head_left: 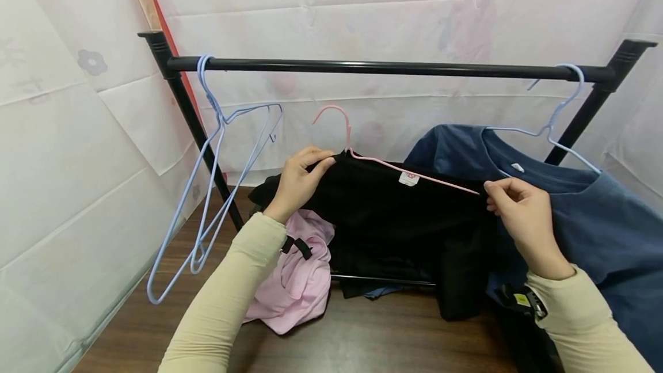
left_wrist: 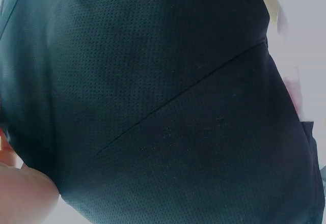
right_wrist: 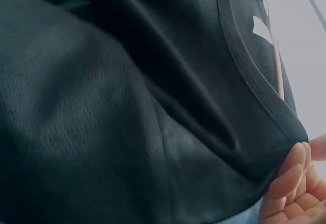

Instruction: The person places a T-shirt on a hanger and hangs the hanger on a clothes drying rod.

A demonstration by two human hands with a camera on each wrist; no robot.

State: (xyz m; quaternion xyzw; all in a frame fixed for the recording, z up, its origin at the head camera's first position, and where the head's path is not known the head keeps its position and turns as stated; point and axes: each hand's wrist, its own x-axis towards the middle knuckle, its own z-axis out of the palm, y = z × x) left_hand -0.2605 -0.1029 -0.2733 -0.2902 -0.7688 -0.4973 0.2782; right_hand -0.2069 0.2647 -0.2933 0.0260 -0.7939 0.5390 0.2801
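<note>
A black shirt (head_left: pixel 393 223) with a white neck label (head_left: pixel 408 178) is spread between both hands, a pink hanger (head_left: pixel 348 131) in its neck opening. The hook stands up below the rack's bar, apart from it. My left hand (head_left: pixel 300 180) pinches the cloth just left of the hook. At the hanger's right side, my right hand (head_left: pixel 523 217) pinches the collar edge between thumb and fingers. Perforated black fabric (left_wrist: pixel 153 96) fills most of the left wrist view. In the right wrist view, fingertips (right_wrist: pixel 288 180) grip the neckline's corner. The hanger's left arm is hidden inside the shirt.
A black rack bar (head_left: pixel 362 67) crosses behind the hands. Blue hangers (head_left: pixel 207 189) hang at its left end. At the right, a blue shirt (head_left: pixel 585 212) hangs on a light blue hanger (head_left: pixel 561 111). A pink garment (head_left: pixel 297 281) lies on the brown table (head_left: pixel 373 332).
</note>
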